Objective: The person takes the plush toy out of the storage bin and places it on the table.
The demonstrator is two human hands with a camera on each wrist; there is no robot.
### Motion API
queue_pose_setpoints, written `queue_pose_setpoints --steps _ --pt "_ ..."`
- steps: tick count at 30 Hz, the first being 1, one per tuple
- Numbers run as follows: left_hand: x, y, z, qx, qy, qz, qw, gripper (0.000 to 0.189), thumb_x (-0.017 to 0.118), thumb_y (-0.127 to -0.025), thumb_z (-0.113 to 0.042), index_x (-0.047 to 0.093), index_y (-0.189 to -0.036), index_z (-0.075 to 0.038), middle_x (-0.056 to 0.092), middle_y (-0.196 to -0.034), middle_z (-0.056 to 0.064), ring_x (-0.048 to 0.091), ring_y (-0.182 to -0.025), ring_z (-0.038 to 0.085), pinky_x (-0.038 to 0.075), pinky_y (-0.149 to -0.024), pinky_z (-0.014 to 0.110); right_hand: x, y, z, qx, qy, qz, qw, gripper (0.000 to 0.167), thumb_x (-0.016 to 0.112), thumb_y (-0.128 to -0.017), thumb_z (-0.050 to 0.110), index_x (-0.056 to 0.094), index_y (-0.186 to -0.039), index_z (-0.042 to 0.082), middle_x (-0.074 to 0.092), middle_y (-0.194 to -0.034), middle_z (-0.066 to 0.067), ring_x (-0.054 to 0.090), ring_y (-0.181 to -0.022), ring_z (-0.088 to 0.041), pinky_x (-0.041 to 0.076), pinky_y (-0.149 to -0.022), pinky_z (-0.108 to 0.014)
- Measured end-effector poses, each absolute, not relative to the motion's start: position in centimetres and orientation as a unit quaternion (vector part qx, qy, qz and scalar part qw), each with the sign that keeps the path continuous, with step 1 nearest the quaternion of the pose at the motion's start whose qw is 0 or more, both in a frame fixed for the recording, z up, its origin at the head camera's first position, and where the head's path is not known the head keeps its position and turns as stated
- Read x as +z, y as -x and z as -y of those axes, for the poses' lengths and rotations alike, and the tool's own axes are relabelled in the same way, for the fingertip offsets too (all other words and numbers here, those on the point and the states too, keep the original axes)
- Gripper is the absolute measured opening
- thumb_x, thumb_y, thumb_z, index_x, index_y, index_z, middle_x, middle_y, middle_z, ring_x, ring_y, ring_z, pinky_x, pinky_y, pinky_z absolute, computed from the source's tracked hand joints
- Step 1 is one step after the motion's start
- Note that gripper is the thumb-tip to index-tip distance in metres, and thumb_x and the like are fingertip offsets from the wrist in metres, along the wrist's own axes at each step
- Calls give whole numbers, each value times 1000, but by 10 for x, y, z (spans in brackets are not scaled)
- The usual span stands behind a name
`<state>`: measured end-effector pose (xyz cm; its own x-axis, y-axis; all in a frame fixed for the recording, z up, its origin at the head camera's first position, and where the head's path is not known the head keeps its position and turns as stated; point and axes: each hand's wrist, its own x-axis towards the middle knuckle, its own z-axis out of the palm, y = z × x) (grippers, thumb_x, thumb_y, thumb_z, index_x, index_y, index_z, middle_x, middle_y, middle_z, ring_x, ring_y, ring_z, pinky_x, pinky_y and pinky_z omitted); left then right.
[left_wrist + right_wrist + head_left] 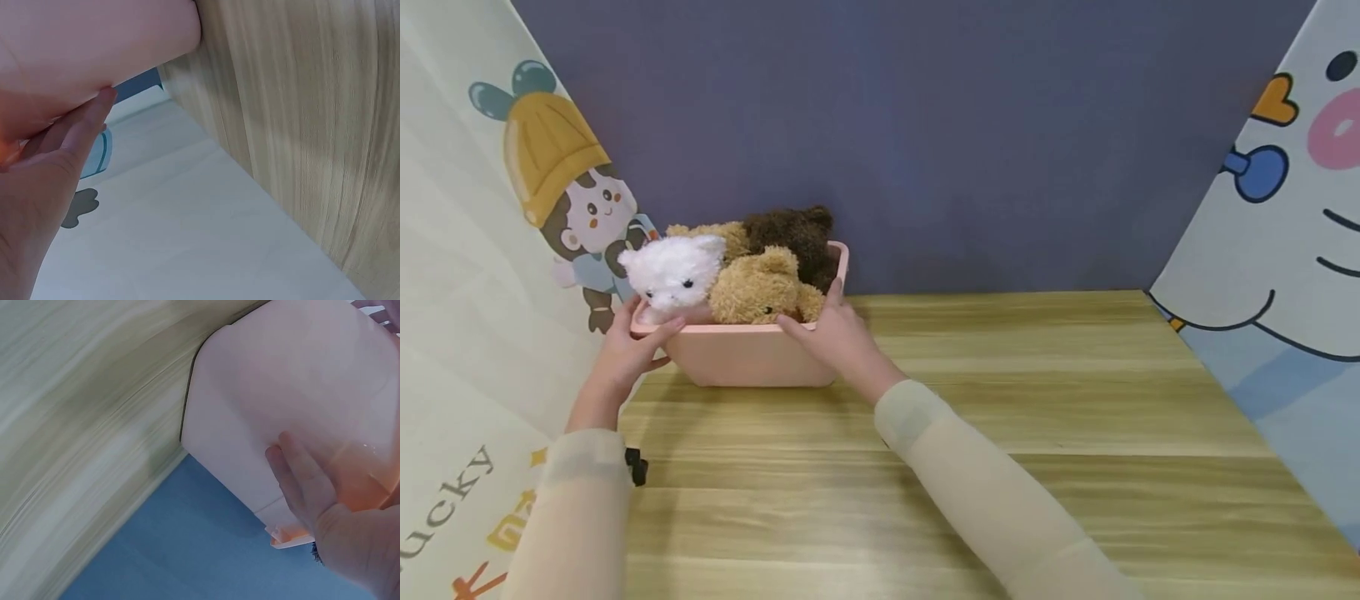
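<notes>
A pink plastic bin point(752, 358) stands on the wooden table at the back left, filled with several plush toys. A white plush toy point(673, 271) is at its left, a tan plush bear point(760, 287) in front, and a dark brown plush toy point(793, 237) behind. Another tan plush toy point(730, 237) is partly hidden at the back. My left hand point(628, 346) grips the bin's left front corner, thumb over the rim and fingers against the outer wall. At the right end, my right hand point(842, 333) holds the rim by its thumb, fingers along the outer side point(300, 475).
The wood-grain table point(1000, 467) extends to the right and toward me. Behind the bin rises a dark blue-grey wall point(925, 150). White panels with cartoon prints border the left point(467, 250) and right point(1285, 275). A small black object point(636, 467) sits beside my left cuff.
</notes>
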<state>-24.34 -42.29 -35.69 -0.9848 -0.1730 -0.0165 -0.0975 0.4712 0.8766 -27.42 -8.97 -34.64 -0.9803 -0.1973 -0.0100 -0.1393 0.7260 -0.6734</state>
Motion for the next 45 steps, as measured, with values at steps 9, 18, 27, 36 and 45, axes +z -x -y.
queue_pose_setpoints --steps 9,18,27,36,45 --pt "-360 231 414 -489 -59 869 54 104 60 -106 -50 -14 -171 -17 3 -178 25 28 -156 53 66 -85 27 -349 272 78 -339 117 -933 25 132 49 -89 90 -13 -169 6 66 -76 -10 63 -58 -21 52 -52 -34" --pt "-366 221 400 -479 -49 874 73 103 60 -106 -50 -12 -172 -19 8 -178 26 33 -153 54 65 -80 22 -352 262 61 -337 116 -934 34 130 47 -90 90 -17 -169 9 70 -111 -16 74 -89 -28 63 -79 -44" --pt "-369 214 394 -477 -44 873 88 99 61 -106 -48 -7 -173 -20 15 -176 27 37 -150 52 66 -83 27 -352 255 55 -343 118 -931 31 127 49 -92 88 -12 -170 8 61 -148 -25 71 -121 -35 62 -102 -52" --pt "-368 211 399 -468 -42 879 79 102 62 -105 -49 -8 -172 -17 14 -175 31 38 -147 54 68 -81 31 -352 257 56 -336 126 -933 26 127 48 -92 88 -12 -170 9 62 -148 -25 71 -120 -36 62 -104 -52" --pt "-358 222 400 -443 -55 893 59 110 70 -99 -54 -4 -172 -18 11 -176 30 46 -141 52 69 -73 35 -353 260 53 -325 126 -937 34 129 45 -90 92 -14 -170 9 65 -143 -25 73 -114 -33 64 -94 -48"
